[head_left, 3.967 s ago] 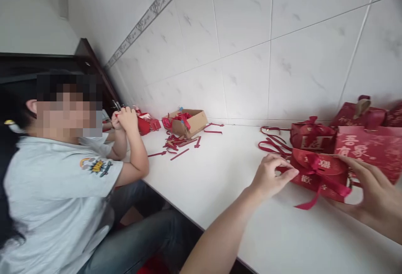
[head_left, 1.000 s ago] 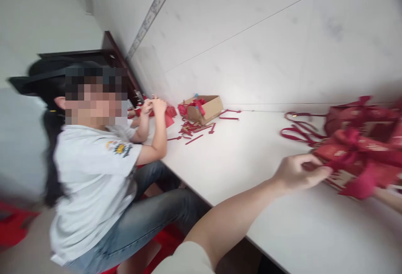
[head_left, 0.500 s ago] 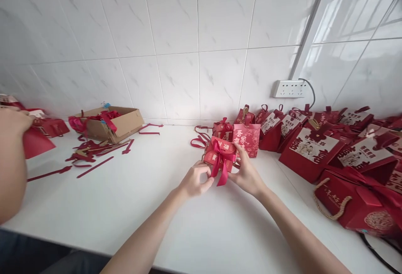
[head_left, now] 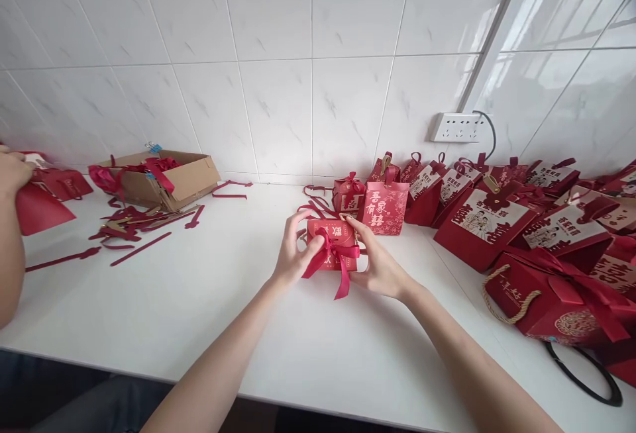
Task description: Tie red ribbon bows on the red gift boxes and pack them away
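Note:
A small red gift box (head_left: pixel 325 228) with gold lettering and a ribbon bow across its front is held between my two hands just over the white table. My left hand (head_left: pixel 293 247) grips its left side, the thumb pressed on the bow near the knot. Around the right edge, my right hand (head_left: pixel 380 257) has its fingers at the top corner and its thumb low down. One tail of the ribbon (head_left: pixel 342 277) hangs below the box. Right behind stand a small red box with a bow (head_left: pixel 348 196) and a flat red bag (head_left: pixel 386 208).
Many red gift bags (head_left: pixel 489 224) crowd the right side, with a rope-handled red box (head_left: pixel 551 300) in front. At left are a cardboard box (head_left: pixel 191 181) of ribbons and loose red strips (head_left: pixel 142 247). Another person's arm (head_left: pixel 10 241) is at the left edge. A power strip (head_left: pixel 457 128) hangs on the wall.
The gift box has turned to sit straighter and shifted slightly left. My left hand has moved up from the ribbon's lower end, its thumb now on the bow. The view has tilted down slightly.

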### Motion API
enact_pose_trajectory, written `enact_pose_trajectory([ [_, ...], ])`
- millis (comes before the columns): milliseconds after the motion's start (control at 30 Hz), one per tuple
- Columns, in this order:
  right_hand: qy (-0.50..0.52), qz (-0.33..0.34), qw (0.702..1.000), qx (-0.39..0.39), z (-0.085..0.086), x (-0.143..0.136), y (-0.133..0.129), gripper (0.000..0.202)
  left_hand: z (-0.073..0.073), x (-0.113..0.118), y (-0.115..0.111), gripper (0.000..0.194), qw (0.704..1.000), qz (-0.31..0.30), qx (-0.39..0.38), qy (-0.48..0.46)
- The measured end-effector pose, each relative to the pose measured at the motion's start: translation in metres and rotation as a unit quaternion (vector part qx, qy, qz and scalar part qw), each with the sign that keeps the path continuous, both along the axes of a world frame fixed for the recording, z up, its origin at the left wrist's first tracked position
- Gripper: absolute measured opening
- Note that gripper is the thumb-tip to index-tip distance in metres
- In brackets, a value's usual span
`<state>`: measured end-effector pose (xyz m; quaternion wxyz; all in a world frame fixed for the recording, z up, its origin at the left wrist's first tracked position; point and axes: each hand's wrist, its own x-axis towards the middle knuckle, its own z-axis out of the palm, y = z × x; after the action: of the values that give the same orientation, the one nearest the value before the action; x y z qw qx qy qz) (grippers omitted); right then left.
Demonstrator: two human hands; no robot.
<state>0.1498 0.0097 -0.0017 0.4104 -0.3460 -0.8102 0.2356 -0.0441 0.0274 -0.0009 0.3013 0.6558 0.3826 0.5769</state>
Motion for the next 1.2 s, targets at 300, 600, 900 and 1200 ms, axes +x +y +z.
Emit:
enact_pose_trajectory([
  [300,-0.017,-0.007,1.0,0.0,0.002,0.001,-0.003,0.086,-0.007,0.0,0.001,0.063,0.995,-0.059,0.04,0.065],
  [600,-0.008,-0.05,0.997,0.059,-0.008,0.01,0.004,0.086,-0.037,0.004,-0.015,0.067,0.996,0.065,0.059,0.02],
  [900,0.052,-0.21,0.976,0.011,-0.026,0.008,-0.087,0.08,-0.028,-0.011,-0.055,0.034,0.987,0.124,-0.102,-0.03],
  [1200,0.077,-0.266,0.961,-0.004,-0.029,0.001,-0.096,0.068,-0.036,-0.023,-0.049,0.016,0.954,0.214,-0.188,-0.098],
])
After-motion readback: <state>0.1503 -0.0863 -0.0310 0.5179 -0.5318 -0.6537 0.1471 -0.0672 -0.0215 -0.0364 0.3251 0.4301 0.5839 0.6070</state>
